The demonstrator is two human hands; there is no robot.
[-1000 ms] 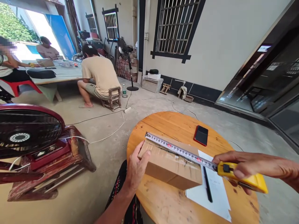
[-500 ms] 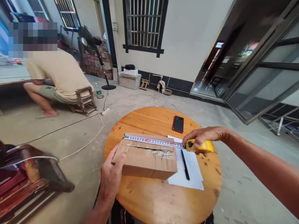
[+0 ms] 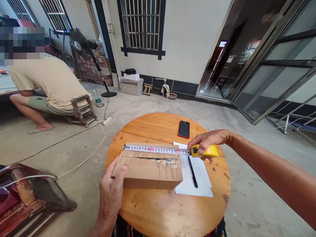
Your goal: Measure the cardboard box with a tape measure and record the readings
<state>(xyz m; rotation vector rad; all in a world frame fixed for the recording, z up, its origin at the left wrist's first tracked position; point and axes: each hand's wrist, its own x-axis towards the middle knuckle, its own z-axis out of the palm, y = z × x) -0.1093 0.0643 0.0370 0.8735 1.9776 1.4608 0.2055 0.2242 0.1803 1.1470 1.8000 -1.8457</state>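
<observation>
A taped cardboard box (image 3: 150, 169) lies on a round wooden table (image 3: 160, 210). My left hand (image 3: 111, 191) grips the box's near left end, thumb on top. My right hand (image 3: 208, 140) is closed round a yellow tape measure (image 3: 206, 152) at the box's right. Its white blade (image 3: 155, 149) stretches left along the box's far top edge to the left corner. A white sheet of paper (image 3: 197, 181) with a black pen (image 3: 193, 168) on it lies just right of the box.
A phone in a red case (image 3: 184, 129) lies at the table's far side. A person in a beige shirt (image 3: 46, 85) sits on a small stool (image 3: 81, 110) at the left. White cables (image 3: 98, 131) cross the floor. A dark red object (image 3: 27, 194) stands at the near left.
The view has swung right and pulled back. My right hand with the tape measure has come in closer to the box's right end, so less blade is out. My left hand stays on the box.
</observation>
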